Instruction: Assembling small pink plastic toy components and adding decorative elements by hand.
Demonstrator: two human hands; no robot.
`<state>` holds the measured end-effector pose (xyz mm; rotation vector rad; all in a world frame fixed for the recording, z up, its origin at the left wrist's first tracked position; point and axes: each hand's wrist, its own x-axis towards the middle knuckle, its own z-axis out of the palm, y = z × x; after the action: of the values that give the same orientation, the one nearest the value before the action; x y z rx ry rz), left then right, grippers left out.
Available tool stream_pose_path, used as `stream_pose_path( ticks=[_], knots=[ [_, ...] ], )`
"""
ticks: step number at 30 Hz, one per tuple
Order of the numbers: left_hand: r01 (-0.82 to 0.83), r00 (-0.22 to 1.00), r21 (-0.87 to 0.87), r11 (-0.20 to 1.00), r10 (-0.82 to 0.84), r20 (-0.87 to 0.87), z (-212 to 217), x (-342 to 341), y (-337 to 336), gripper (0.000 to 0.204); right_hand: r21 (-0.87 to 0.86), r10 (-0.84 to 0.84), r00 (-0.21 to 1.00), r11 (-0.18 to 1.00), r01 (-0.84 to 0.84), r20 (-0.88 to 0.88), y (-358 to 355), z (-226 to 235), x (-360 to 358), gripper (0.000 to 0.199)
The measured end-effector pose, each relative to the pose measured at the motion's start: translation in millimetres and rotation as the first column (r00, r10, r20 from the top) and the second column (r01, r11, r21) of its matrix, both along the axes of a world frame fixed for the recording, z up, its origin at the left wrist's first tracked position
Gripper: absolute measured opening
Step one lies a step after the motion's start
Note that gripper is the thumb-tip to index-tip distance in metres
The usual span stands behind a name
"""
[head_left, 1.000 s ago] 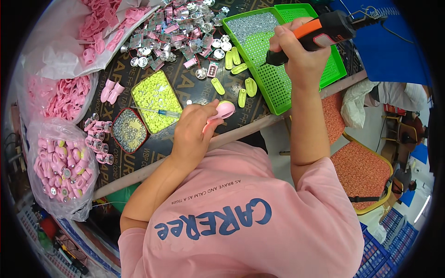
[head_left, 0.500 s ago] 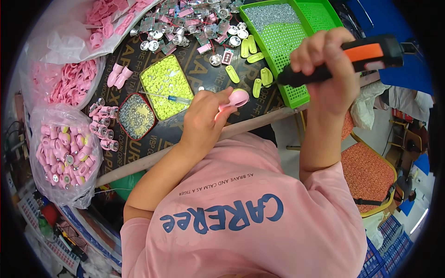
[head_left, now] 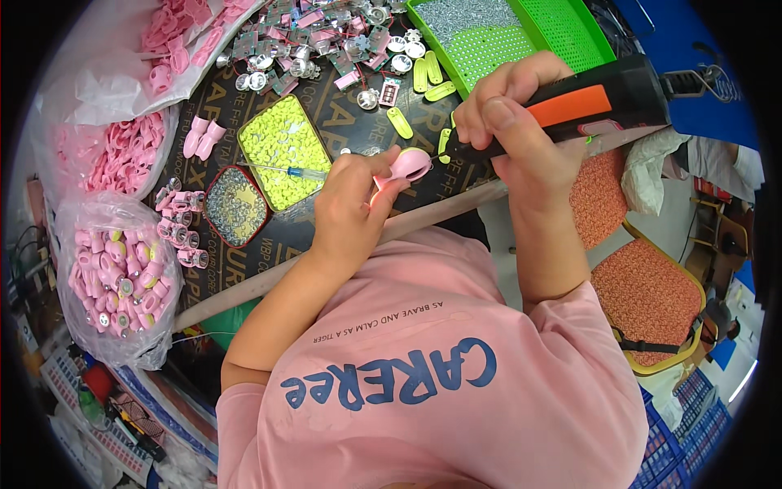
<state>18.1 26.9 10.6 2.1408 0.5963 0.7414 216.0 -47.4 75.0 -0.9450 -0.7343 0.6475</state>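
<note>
Between the thumb and fingers of my left hand (head_left: 352, 200) is a hollow pink plastic casing (head_left: 414, 165), its opening turned toward the right. My right hand (head_left: 525, 122) is wrapped round a black electric screwdriver (head_left: 574, 106) with an orange panel. Its thin bit points left, close to the casing's open end; whether they touch, I cannot tell. Just left of my left hand, a small screwdriver (head_left: 306, 174) with a blue handle lies across a tray (head_left: 316, 130) of yellow-green parts. Several long yellow-green pieces (head_left: 399, 123) lie beyond the casing.
A red-rimmed dish (head_left: 237, 245) holds small metal parts. At the far right stands a green perforated tray (head_left: 498, 61) with screws. Circuit boards with reflectors (head_left: 305, 61) are heaped at the back. Plastic bags (head_left: 155, 346) of pink parts line the left. An orange-seated chair (head_left: 648, 297) stands at right.
The electric screwdriver in my right hand has come left and tilted, bringing its bit near the casing. My left hand has shifted slightly left, and the casing has turned a little.
</note>
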Motion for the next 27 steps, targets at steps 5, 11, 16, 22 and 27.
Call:
stream_pose_path(
  ticks=[5, 11, 16, 22, 27],
  knots=[
    [0.011, 0.999, -0.021, 1.000, -0.010, 0.039, -3, 0, 1, 0.026, 0.037, -0.005, 0.999, 0.999, 0.007, -0.047, -1, -5, -5, 0.029],
    [0.015, 1.000, 0.006, 1.000, -0.015, 0.024, -4, 4, 2, 0.024, 0.084, 0.012, 0.996, 0.996, -0.020, 0.094, -7, -6, -9, 0.032],
    [0.058, 0.997, 0.039, 0.998, -0.060, 0.056, 2, 8, 3, 0.024, 0.171, 0.047, 0.995, 0.983, -0.062, 0.092, -9, -8, -6, 0.035],
    [0.249, 0.968, 0.360, 0.899, -0.221, -0.120, 6, -5, -4, 0.042, 0.251, -0.199, 0.965, 0.956, 0.153, 0.168, -18, 42, 75, 0.028],
    [0.352, 0.936, 0.455, 0.818, -0.298, -0.188, 23, -2, -10, 0.041, 0.110, -0.610, 0.640, 0.758, 0.642, 0.468, -22, 34, 174, 0.019]
  ],
)
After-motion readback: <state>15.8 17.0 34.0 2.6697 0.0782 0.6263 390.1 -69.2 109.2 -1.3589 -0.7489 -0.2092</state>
